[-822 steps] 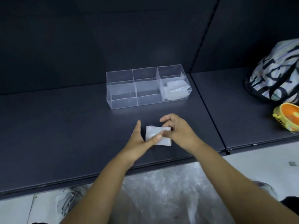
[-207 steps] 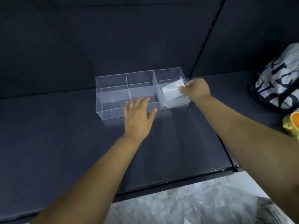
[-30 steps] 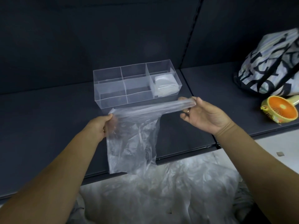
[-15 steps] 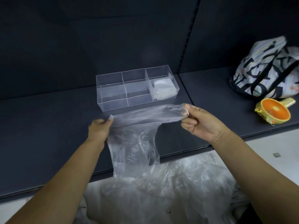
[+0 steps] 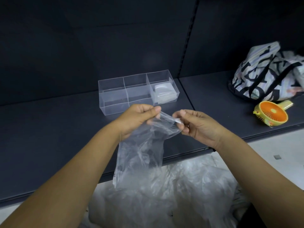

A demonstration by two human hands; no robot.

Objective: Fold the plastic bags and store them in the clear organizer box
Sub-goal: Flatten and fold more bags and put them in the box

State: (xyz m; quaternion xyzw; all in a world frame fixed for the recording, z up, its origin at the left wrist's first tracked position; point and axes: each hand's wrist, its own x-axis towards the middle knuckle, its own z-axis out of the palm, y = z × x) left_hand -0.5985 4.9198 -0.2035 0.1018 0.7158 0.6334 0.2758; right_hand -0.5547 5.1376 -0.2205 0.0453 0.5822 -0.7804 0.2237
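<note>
A clear plastic bag (image 5: 141,150) hangs in the air in front of the dark shelf. My left hand (image 5: 136,119) and my right hand (image 5: 194,124) each pinch its top edge, close together. Behind them on the shelf stands the clear organizer box (image 5: 113,102) with three compartments. Folded plastic bags (image 5: 163,93) lie stacked in its right compartment. The left and middle compartments hold nothing I can see.
A heap of loose clear bags (image 5: 164,195) lies below the shelf's front edge (image 5: 181,155). On the right part of the shelf sit a striped tote bag (image 5: 266,74) and an orange and yellow hand fan (image 5: 271,115).
My hands have come together, from holding the bag's top edge stretched wide to pinching it bunched between them. The bag now hangs narrower.
</note>
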